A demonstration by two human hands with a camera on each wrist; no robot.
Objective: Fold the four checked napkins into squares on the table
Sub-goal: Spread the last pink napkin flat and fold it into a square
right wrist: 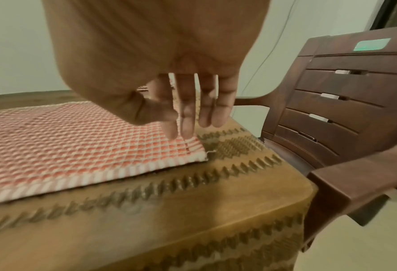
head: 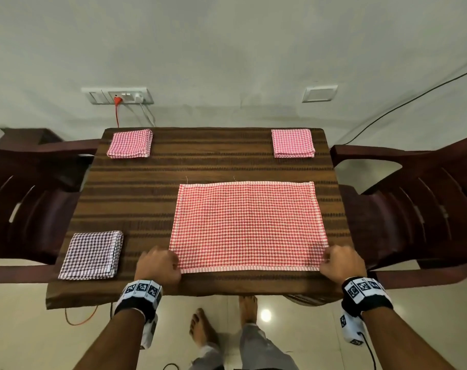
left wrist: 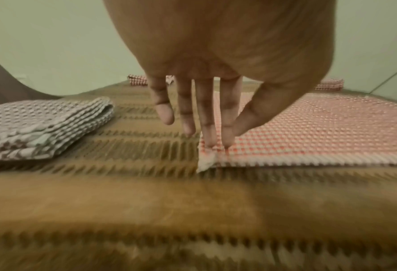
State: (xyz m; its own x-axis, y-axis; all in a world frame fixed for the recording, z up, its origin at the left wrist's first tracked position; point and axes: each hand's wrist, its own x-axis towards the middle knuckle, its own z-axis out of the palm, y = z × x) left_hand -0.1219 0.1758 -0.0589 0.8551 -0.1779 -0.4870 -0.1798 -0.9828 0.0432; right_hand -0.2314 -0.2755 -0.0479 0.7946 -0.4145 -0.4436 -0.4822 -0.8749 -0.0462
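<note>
We had the red napkin [head: 248,225] lying flat and rectangular on the table [head: 147,188], toward its near right part, with one long edge along our side. Our left hand [head: 157,264] was at its near left corner, fingers [left wrist: 207,128] straight and pointing down, the tips of two pressing on the cloth beside the thumb (nothing was pinched as far as the wrist view showed). Our right hand [head: 341,261] stood the same way at the near right corner, fingertips [right wrist: 187,126] touching the cloth, relaxed and not curled round it. Three napkins lay folded into squares: a purple one [head: 92,255] at the near left, a pink one [head: 130,143] at the far left, another pink one [head: 293,143] at the far right. Dark chairs [head: 419,198] stood on both sides of the table.
</note>
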